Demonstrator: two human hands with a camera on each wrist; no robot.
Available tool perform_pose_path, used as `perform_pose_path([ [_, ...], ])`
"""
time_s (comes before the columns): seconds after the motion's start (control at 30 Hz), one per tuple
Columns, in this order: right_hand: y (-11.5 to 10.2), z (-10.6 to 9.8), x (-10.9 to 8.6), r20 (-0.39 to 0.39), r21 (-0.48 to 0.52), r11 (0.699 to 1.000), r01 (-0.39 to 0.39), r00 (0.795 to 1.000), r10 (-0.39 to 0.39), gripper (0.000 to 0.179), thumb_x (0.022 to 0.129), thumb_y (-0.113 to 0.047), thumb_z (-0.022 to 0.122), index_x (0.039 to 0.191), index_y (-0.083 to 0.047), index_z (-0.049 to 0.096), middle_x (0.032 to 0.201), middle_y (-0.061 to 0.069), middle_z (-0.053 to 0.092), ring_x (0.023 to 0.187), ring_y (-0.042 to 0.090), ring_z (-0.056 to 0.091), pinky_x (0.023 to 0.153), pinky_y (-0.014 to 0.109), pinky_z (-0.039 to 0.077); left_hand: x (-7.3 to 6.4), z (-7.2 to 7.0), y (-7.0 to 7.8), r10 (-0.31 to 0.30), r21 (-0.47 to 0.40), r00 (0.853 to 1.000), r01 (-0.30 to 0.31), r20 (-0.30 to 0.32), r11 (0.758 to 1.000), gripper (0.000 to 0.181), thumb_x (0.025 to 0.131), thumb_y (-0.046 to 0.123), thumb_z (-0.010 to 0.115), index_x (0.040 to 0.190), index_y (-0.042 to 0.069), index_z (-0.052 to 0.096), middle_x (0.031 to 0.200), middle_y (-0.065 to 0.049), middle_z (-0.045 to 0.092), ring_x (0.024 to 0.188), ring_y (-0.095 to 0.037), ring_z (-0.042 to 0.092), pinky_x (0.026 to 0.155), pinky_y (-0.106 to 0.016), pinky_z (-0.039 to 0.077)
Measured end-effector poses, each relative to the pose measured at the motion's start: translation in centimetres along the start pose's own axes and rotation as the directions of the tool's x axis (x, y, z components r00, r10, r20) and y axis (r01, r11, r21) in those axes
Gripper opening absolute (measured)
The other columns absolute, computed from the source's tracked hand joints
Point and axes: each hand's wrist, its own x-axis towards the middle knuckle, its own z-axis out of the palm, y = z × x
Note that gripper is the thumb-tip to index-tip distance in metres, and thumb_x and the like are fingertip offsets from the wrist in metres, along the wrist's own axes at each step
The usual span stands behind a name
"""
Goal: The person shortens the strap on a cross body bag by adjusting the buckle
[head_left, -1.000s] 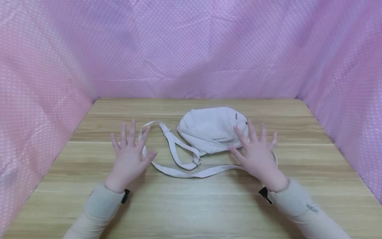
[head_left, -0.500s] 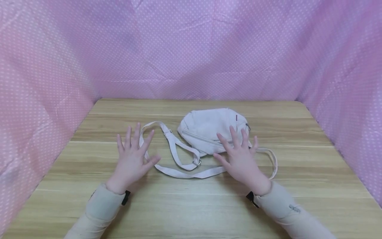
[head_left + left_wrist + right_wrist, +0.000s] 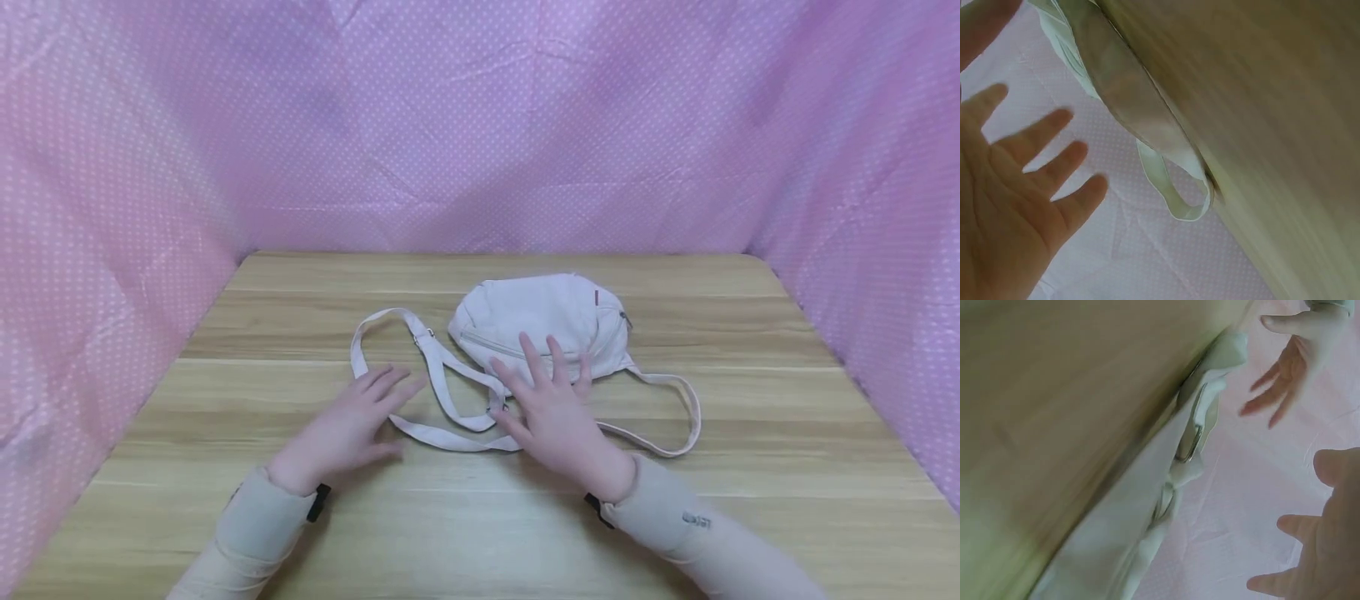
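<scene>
An off-white zippered bag (image 3: 536,312) lies on the wooden table, its long strap (image 3: 442,437) looped out in front and to both sides. My left hand (image 3: 345,433) hovers over the left part of the strap loop, fingers extended and slightly bent, holding nothing. My right hand (image 3: 558,417) is spread above the strap and the front edge of the bag, hiding part of both. In the left wrist view the left palm (image 3: 1004,206) faces the strap with a gap between them. A metal strap buckle (image 3: 1196,440) shows in the right wrist view, apart from the right fingers.
The wooden table (image 3: 480,533) has rounded far corners. Pink dotted cloth (image 3: 480,125) hangs behind it and along both sides. A second metal strap adjuster (image 3: 423,336) lies left of the bag.
My right hand has moved left and toward me, uncovering the right strap loop. The left hand has lowered and turned inward over the strap. The bag stays in place.
</scene>
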Motion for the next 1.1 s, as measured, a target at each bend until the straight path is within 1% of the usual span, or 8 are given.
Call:
perform_pose_path([
  [0.2,-1.2,0.5,0.1,0.022,-0.002,0.997,0.076,0.997,-0.076,0.055,0.090,-0.055,0.046,0.140,-0.032,0.039,0.153,0.010,0.022,0.137,0.043,0.020,0.103,0.069,0.009,-0.4,0.4,-0.1,0.065,0.032,0.998,-0.066,0.026,0.997,0.063,0.068,0.017,0.081,0.125,0.013,0.056,0.102,0.001,0.069,0.097,-0.018,0.061,0.090,-0.039,0.047],
  [0.33,-1.7,0.9,0.2,0.007,-0.004,0.991,0.135,0.991,-0.135,0.054,0.090,-0.053,0.048,0.138,-0.030,0.041,0.151,0.012,0.026,0.135,0.040,0.025,0.103,0.066,0.015,-0.2,0.7,0.0,0.090,0.007,0.996,-0.090,0.016,0.996,0.029,0.073,0.010,0.076,0.100,0.015,0.064,0.076,0.012,0.063,0.072,-0.006,0.056,0.071,-0.028,0.048],
  [0.47,-2.1,1.0,0.2,0.005,0.011,0.982,0.190,0.982,-0.190,0.054,0.090,-0.048,0.051,0.137,-0.025,0.043,0.149,0.014,0.029,0.131,0.039,0.032,0.104,0.061,0.022,-0.1,0.7,0.0,0.076,-0.048,0.997,-0.075,0.029,0.996,0.022,0.073,0.005,0.074,0.081,0.018,0.059,0.067,0.013,0.054,0.065,-0.002,0.049,0.064,-0.024,0.044],
  [0.63,-2.5,0.8,0.2,0.016,0.094,0.968,0.234,0.972,-0.236,0.056,0.088,-0.046,0.056,0.136,-0.019,0.045,0.146,0.015,0.035,0.120,0.034,0.047,0.099,0.051,0.037,0.0,0.4,0.4,-0.007,-0.144,1.000,0.012,0.030,0.990,0.026,0.075,0.006,0.073,0.099,0.013,0.066,0.078,0.010,0.064,0.075,-0.003,0.059,0.070,-0.026,0.052],
  [0.77,-2.7,0.8,0.4,-0.024,0.206,0.943,0.262,0.965,-0.262,0.053,0.087,-0.038,0.062,0.132,-0.013,0.049,0.134,0.011,0.050,0.112,0.028,0.056,0.094,0.042,0.046,0.8,-0.3,1.3,-0.038,-0.261,0.998,0.027,-0.039,0.965,0.035,0.078,0.008,0.072,0.112,0.008,0.062,0.083,0.009,0.065,0.080,-0.005,0.063,0.073,-0.026,0.053],
  [0.93,-3.0,0.8,0.7,-0.167,0.390,0.867,0.310,0.950,-0.265,0.039,0.085,-0.022,0.067,0.120,-0.007,0.056,0.111,0.006,0.064,0.090,0.014,0.064,0.076,0.025,0.053,2.4,-1.4,2.7,-0.040,-0.378,0.995,0.003,-0.090,0.926,0.039,0.080,0.007,0.070,0.117,0.005,0.057,0.088,0.004,0.065,0.086,-0.011,0.066,0.075,-0.022,0.054],
  [1.0,-3.0,0.7,0.8,-0.245,0.437,0.828,0.351,0.932,-0.266,0.035,0.082,-0.017,0.070,0.114,-0.005,0.059,0.103,0.006,0.067,0.082,0.012,0.064,0.069,0.020,0.053,3.1,-1.8,3.2,-0.053,-0.410,0.991,-0.001,-0.121,0.912,0.040,0.080,0.006,0.071,0.117,0.005,0.056,0.090,0.000,0.067,0.087,-0.013,0.066,0.075,-0.021,0.054],
  [1.1,-3.0,0.5,1.0,-0.352,0.431,0.801,0.415,0.895,-0.275,0.032,0.079,-0.015,0.073,0.107,-0.004,0.062,0.093,0.005,0.068,0.075,0.009,0.062,0.067,0.017,0.052,4.1,-2.2,3.8,-0.060,-0.440,0.982,-0.025,-0.179,0.898,0.041,0.078,0.005,0.072,0.117,0.006,0.056,0.089,-0.002,0.067,0.085,-0.013,0.067,0.073,-0.019,0.054],
])
